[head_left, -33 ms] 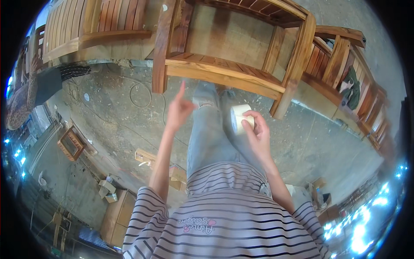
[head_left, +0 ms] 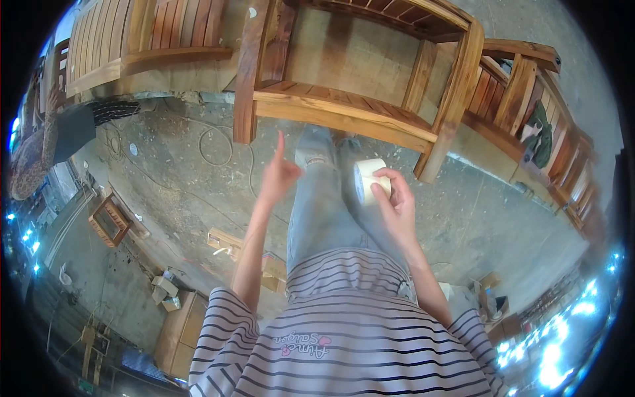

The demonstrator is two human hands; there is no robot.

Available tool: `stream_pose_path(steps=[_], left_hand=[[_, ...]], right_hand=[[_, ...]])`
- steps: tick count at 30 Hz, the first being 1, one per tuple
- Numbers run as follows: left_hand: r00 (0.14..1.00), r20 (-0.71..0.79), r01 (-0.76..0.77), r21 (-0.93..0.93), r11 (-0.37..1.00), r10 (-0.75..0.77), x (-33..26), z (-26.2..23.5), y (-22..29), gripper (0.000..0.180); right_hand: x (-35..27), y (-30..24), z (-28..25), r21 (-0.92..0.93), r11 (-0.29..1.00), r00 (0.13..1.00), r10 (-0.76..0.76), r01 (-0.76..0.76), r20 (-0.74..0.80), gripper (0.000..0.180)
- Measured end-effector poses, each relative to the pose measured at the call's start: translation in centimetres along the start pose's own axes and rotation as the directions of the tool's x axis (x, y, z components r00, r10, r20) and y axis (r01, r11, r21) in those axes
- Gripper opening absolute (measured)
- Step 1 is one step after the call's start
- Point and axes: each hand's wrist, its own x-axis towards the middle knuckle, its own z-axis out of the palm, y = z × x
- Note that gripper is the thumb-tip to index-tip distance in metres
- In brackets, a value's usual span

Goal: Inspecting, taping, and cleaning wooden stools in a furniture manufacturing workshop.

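My right hand (head_left: 401,210) grips a roll of cream-coloured tape (head_left: 368,173), thumb and fingers pinching its near side, in front of my right thigh. To the left, my left hand (head_left: 280,180) is raised with the index finger stretched out; its other fingers look partly bent and slightly blurred, and nothing shows in it. Beyond both hands stands a varnished wooden frame with slats (head_left: 344,109), like a chair or bench. Neither hand touches it; the left fingertip appears just short of its lower front rail.
More slatted wooden furniture stands at far left (head_left: 175,55) and right (head_left: 512,99), the right one with a dark green cloth (head_left: 541,135). A hose or cable (head_left: 215,147) coils on the floor. Cardboard boxes (head_left: 272,271) lie behind me. Another person (head_left: 40,149) is at the left edge.
My left hand has dropped back slightly toward me, its index finger still extended. The right hand and tape roll have barely moved.
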Motion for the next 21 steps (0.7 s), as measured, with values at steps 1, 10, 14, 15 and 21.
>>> stream_pose_path(steps=[1,10,14,15,21], left_hand=[[1.000,0.004,-0.016,0.150,0.988,0.016,-0.8,0.8,-1.1,0.075],[0.997,0.015,0.052,0.498,0.865,-0.069,-2.0,1.9,3.8,0.024],[0.989,-0.096,-0.104,0.094,0.990,0.113,-2.4,1.8,9.7,0.030],[0.975,-0.066,-0.216,-0.071,0.974,0.212,-2.7,2.0,11.3,0.029],[0.904,0.040,-0.416,-0.147,0.898,0.425,-3.3,3.9,13.6,0.023]], right_hand=[[0.2,-0.6,-0.1,-0.032,0.998,0.998,-0.056,0.057,0.029,0.033],[0.3,-1.2,-0.6,0.128,0.992,0.987,-0.041,0.021,0.155,0.067],[0.2,-1.1,-0.6,0.107,0.994,0.982,-0.036,0.016,0.187,0.063],[0.1,-1.1,-0.6,0.107,0.994,0.981,-0.037,0.017,0.192,0.062],[-0.1,-0.9,-0.4,0.062,0.993,0.980,-0.107,0.098,0.168,0.057]])
